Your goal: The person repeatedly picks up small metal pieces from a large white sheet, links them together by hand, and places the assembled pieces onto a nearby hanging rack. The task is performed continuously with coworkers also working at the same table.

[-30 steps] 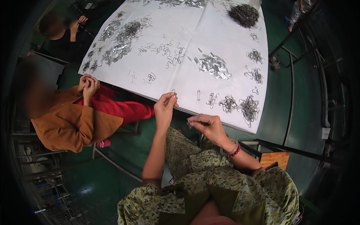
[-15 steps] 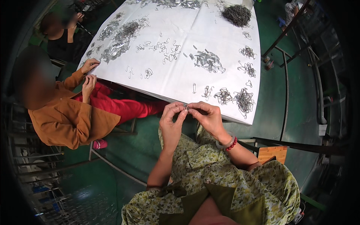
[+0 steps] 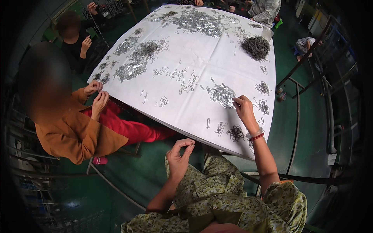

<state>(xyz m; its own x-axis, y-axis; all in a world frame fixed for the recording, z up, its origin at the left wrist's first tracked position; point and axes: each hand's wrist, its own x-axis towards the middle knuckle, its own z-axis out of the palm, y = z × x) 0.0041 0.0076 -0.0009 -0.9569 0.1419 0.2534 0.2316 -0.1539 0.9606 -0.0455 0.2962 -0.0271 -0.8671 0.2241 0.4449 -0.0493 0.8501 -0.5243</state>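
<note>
Right hand (image 3: 244,110) at metal-strip pile (image 3: 222,94), ten o'clock of knuckles; fingertips bunched, grip unclear. Left hand (image 3: 178,160) thumb-to-forefinger, contents unclear. Best lift strips singly, lightly.

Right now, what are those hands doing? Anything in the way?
Right hand at silver strip pile's right edge. Left hand by the table edge, finger and thumb together; anything held, unclear. Right forearm partly hides a bent-wire pile.
</note>
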